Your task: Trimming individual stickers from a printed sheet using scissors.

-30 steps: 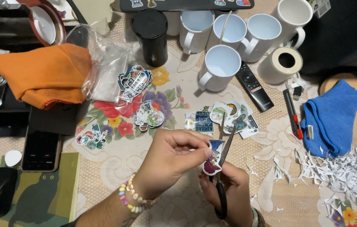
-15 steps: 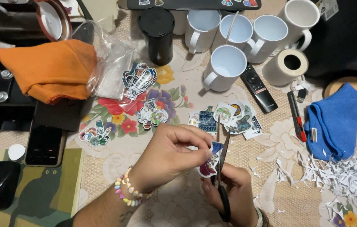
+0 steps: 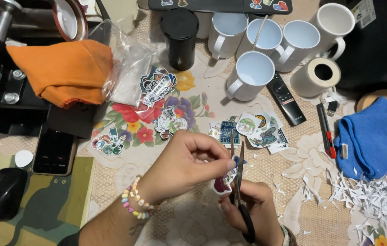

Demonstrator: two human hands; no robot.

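My left hand (image 3: 182,166), with a bead bracelet on the wrist, pinches a small colourful sticker (image 3: 223,183) over the patterned tablecloth. My right hand (image 3: 257,209) grips black-handled scissors (image 3: 238,182), blades pointing up and away, slightly apart beside the sticker's edge. Cut-out stickers (image 3: 252,130) lie in a loose pile just beyond the blades. More stickers (image 3: 168,120) rest to the left on the floral print.
Several white mugs (image 3: 252,75), a black canister (image 3: 180,38), a remote (image 3: 286,98), a tape roll (image 3: 316,75), a red cutter (image 3: 326,130), a blue cloth (image 3: 369,136), paper scraps (image 3: 376,196), an orange cloth (image 3: 63,70), a phone (image 3: 54,150), a black mouse (image 3: 2,193).
The view has shifted slightly. My hands stay together at the sticker; the scissors have worked a little along its edge and the sticker has turned slightly.
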